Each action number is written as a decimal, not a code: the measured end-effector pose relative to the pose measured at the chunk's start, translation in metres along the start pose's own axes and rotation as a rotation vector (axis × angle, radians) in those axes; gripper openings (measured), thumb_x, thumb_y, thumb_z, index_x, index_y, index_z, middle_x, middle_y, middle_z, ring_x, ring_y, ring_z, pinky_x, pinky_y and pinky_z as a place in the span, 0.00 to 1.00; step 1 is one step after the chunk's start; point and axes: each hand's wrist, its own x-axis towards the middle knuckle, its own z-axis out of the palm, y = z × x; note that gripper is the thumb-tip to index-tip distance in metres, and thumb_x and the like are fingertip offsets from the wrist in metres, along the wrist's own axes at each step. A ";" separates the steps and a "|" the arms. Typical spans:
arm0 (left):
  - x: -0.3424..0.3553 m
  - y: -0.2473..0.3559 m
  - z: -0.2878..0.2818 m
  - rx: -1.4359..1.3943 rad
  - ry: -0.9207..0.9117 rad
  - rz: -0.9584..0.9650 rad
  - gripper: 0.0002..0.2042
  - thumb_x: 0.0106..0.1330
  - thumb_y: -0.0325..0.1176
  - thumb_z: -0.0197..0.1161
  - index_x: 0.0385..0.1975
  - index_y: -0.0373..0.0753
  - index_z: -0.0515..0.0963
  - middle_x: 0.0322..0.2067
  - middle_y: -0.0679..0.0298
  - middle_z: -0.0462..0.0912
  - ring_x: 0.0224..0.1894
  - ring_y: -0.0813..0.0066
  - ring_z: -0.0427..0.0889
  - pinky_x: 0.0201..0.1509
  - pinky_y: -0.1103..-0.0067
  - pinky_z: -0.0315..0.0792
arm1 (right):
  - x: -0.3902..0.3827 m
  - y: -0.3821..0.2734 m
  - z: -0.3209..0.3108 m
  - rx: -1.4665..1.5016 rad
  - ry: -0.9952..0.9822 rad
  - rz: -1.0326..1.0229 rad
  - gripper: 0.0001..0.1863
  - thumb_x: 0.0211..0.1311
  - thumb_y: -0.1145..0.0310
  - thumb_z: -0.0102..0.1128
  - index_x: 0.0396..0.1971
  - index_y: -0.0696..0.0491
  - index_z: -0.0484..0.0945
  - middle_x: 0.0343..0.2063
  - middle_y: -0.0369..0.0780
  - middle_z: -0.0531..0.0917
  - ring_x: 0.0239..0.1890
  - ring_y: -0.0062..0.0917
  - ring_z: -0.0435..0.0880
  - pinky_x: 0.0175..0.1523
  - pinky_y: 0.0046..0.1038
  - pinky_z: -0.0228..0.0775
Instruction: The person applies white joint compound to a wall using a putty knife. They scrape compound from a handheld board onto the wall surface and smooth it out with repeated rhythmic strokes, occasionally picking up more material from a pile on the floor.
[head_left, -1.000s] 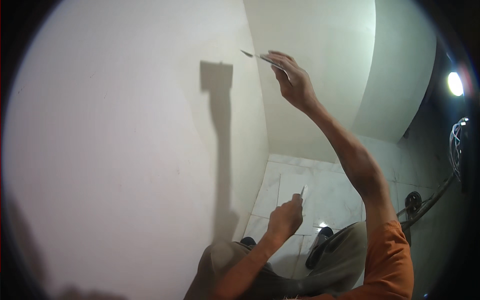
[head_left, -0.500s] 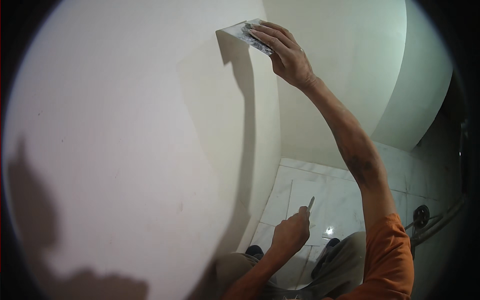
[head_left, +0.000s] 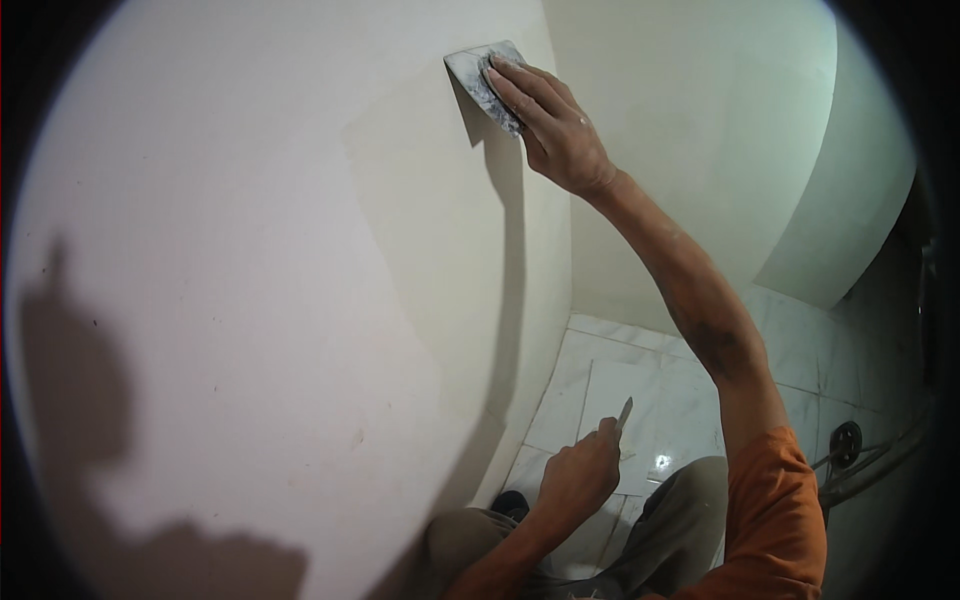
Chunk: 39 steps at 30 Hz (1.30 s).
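Note:
My right hand (head_left: 555, 130) is raised high, its fingers pressed on a flat, putty-smeared metal scraper blade (head_left: 468, 70) that lies against or just off the pale wall (head_left: 220, 170), near the inner corner. A damp-looking, slightly darker patch (head_left: 390, 240) covers the wall below the blade. My left hand (head_left: 580, 465) is low over the floor, closed round the handle of a putty knife (head_left: 626, 408), whose narrow blade points up and away.
A second pale wall (head_left: 680, 130) meets the first at the corner, with a curved section at the right. Below lie marbled floor tiles (head_left: 560, 400) and my feet. A wheeled metal frame (head_left: 848, 440) stands at the right edge.
My right hand has moved up and brought the blade from clear of the wall onto it, then slightly downward. My left hand has shifted slightly right and down, still holding the knife.

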 end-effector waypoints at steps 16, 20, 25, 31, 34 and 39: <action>0.013 -0.007 0.010 0.074 0.101 0.069 0.10 0.75 0.37 0.46 0.41 0.36 0.68 0.28 0.45 0.83 0.32 0.40 0.83 0.36 0.51 0.75 | -0.110 -0.053 -0.013 0.068 -0.132 0.048 0.28 0.53 0.85 0.59 0.58 0.60 0.73 0.56 0.48 0.77 0.58 0.42 0.76 0.62 0.42 0.68; 0.014 0.003 0.005 0.088 0.066 0.036 0.10 0.75 0.37 0.46 0.42 0.36 0.68 0.28 0.45 0.83 0.32 0.39 0.83 0.37 0.51 0.75 | -0.075 -0.036 -0.030 0.023 -0.029 0.092 0.27 0.55 0.85 0.57 0.58 0.60 0.73 0.56 0.48 0.77 0.58 0.42 0.76 0.60 0.42 0.69; 0.013 -0.003 0.008 0.072 0.061 0.061 0.10 0.74 0.36 0.45 0.43 0.35 0.67 0.28 0.43 0.83 0.31 0.38 0.82 0.37 0.50 0.74 | 0.004 -0.013 -0.018 -0.011 0.094 0.018 0.28 0.54 0.84 0.58 0.58 0.57 0.73 0.56 0.45 0.78 0.58 0.39 0.76 0.59 0.40 0.70; 0.011 0.005 -0.003 0.052 0.011 0.000 0.10 0.74 0.36 0.45 0.42 0.35 0.67 0.28 0.43 0.83 0.31 0.39 0.82 0.38 0.49 0.73 | 0.009 -0.013 -0.002 0.027 0.010 0.001 0.32 0.52 0.84 0.59 0.61 0.53 0.72 0.59 0.42 0.76 0.60 0.37 0.75 0.60 0.38 0.69; 0.010 -0.001 0.001 0.084 0.048 0.046 0.10 0.75 0.36 0.45 0.42 0.35 0.67 0.29 0.44 0.83 0.32 0.40 0.82 0.38 0.50 0.73 | -0.017 -0.024 0.003 0.000 -0.037 0.036 0.33 0.50 0.85 0.60 0.61 0.55 0.71 0.60 0.44 0.75 0.62 0.38 0.73 0.62 0.39 0.68; 0.008 0.002 -0.002 0.090 0.050 0.054 0.11 0.75 0.37 0.44 0.42 0.35 0.67 0.29 0.46 0.83 0.32 0.40 0.82 0.38 0.50 0.74 | -0.080 -0.058 0.000 0.077 -0.101 0.068 0.33 0.49 0.86 0.61 0.60 0.58 0.71 0.61 0.48 0.73 0.63 0.40 0.72 0.63 0.41 0.67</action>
